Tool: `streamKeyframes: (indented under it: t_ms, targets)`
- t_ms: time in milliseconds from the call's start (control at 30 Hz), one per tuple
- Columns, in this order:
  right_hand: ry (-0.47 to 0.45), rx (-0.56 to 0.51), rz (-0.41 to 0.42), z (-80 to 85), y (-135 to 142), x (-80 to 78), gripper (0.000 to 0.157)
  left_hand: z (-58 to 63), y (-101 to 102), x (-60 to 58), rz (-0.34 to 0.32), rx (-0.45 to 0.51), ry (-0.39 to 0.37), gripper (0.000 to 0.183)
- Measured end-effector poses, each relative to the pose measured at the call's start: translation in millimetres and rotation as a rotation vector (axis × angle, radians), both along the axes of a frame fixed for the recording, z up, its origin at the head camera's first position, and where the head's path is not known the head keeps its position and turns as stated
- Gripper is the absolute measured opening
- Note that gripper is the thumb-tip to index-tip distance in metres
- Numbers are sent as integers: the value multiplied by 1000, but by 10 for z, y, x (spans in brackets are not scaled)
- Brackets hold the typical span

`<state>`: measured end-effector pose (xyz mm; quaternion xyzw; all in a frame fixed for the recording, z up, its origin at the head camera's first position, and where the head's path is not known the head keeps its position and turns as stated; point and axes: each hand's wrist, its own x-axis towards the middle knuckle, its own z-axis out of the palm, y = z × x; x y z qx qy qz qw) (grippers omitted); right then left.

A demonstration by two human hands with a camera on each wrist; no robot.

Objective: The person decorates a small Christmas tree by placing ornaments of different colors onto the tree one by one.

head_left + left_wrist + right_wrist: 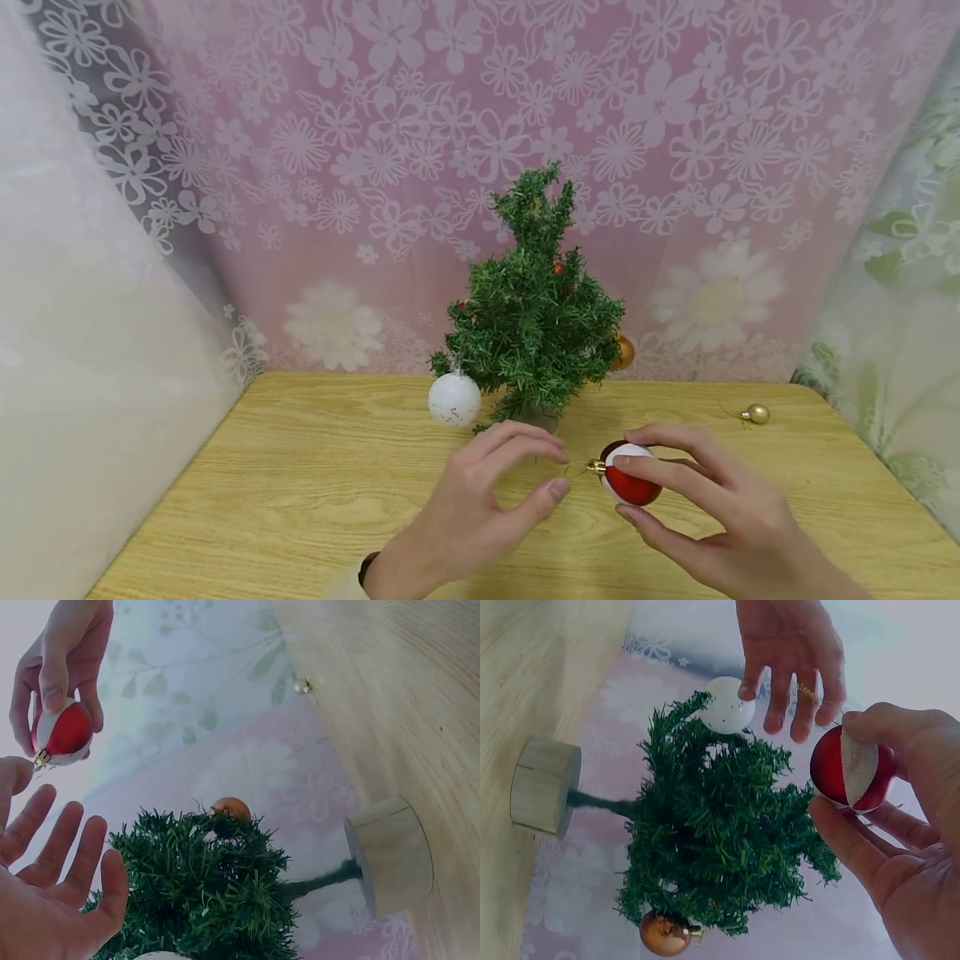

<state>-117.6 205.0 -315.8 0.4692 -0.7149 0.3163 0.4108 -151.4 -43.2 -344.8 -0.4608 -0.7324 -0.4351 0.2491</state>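
Observation:
In the head view my right hand (738, 508) grips a red and white Christmas ball (633, 479) between thumb and fingers. The ball's gold cap and thin wire hook point left. My left hand (487, 496) is close to that hook, thumb and fingers apart with a gap between them. The left wrist view shows its fingers (71, 859) spread and relaxed beside the cap. Behind both hands stands a small green artificial Christmas tree (532, 317). A white speckled ball (454, 399) hangs at its lower left, and an orange-gold ball (622, 353) at its lower right.
The tree's round wooden base (546, 787) rests on a wood-grain table (315, 467). A small gold ball (758, 414) lies at the table's right, its wire hook attached. Two small red bits show among the branches. Flower-patterned curtains (420, 125) enclose the back and sides.

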Motion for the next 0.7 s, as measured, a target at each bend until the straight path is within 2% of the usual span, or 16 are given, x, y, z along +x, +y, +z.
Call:
streamKeyframes:
  t_ms: [233, 333, 433, 600, 700]
  targets:
    - [-13, 26, -14, -59, -45, -5, 39, -4, 28, 6, 24, 17, -1, 7]
    - [-57, 35, -15, -83, -42, 8, 38, 6, 28, 2, 21, 68, -11, 6]
    - [-104, 46, 18, -109, -49, 12, 36, 18, 31, -3, 17, 117, -7, 7]
    - [-188, 54, 86, -148, -93, 5, 26, 29, 52, 4, 28, 140, 30, 7]
    - [-246, 36, 67, -166, -130, 9, 16, 33, 67, 6, 31, 153, 52, 6]
